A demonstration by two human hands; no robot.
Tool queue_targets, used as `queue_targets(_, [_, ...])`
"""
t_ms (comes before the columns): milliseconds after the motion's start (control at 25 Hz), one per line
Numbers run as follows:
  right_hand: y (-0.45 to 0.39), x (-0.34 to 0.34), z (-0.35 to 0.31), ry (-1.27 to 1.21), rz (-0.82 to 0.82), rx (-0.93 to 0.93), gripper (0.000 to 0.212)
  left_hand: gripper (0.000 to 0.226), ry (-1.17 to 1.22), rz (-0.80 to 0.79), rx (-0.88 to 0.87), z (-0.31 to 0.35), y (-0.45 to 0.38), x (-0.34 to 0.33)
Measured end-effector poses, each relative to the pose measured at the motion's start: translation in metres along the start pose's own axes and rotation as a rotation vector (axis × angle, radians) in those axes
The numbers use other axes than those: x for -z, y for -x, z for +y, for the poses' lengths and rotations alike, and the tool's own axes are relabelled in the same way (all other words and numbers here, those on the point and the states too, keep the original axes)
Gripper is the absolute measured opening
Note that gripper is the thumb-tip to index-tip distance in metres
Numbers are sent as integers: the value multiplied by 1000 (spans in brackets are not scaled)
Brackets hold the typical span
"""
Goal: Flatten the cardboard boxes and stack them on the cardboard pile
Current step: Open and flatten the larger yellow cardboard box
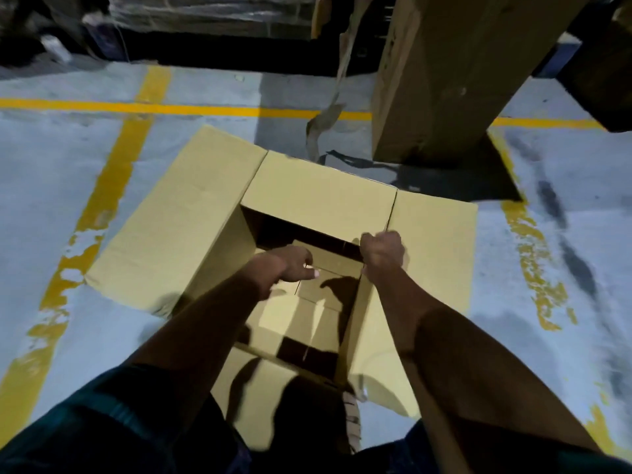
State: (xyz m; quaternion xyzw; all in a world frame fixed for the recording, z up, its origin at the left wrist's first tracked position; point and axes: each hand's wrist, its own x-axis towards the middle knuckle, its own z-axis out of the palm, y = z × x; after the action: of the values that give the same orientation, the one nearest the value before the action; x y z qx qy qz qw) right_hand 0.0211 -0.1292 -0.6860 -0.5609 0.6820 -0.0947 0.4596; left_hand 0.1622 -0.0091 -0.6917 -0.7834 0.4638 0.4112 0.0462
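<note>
A large tan cardboard box (318, 196) stands open on the floor right below me, its top flaps spread outward to the left, far side and right. My right hand (382, 252) grips the box's upper right rim where the right flap folds over. My left hand (290, 265) reaches down inside the opening, fingers loosely curled, above the bottom flaps; I cannot tell whether it touches them. The bottom flaps lie folded inside, partly in shadow.
A tall upright cardboard box (441, 80) stands at the far right, with a torn strip of brown tape (328, 114) hanging beside it. Yellow lines (113, 186) mark the grey floor. Dark wrapped goods (205, 15) line the back.
</note>
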Motion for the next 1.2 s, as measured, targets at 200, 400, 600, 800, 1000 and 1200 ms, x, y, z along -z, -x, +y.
queue_targets(200, [0, -15, -12, -650, -149, -369, 55, 58, 180, 96, 94, -16, -17, -1])
queue_targets(400, [10, -26, -30, -1037, -118, -392, 29, 55, 116, 88, 42, 17, -27, -6])
queue_targets(600, [12, -2, -72, -1095, -255, -166, 60, 50, 118, 290, -33, 18, -43, 7])
queue_targets(800, [-17, -1, -89, -394, -97, 426, 97, 58, 62, 484, -69, -1, -57, 30])
queue_targets(1000, [-63, -8, -72, 237, 79, 705, 106, 74, 43, 590, -89, -4, -74, 60])
queue_targets(1200, [-107, -25, -59, 767, 221, 803, 115, 78, 19, 727, -103, 11, -98, 72])
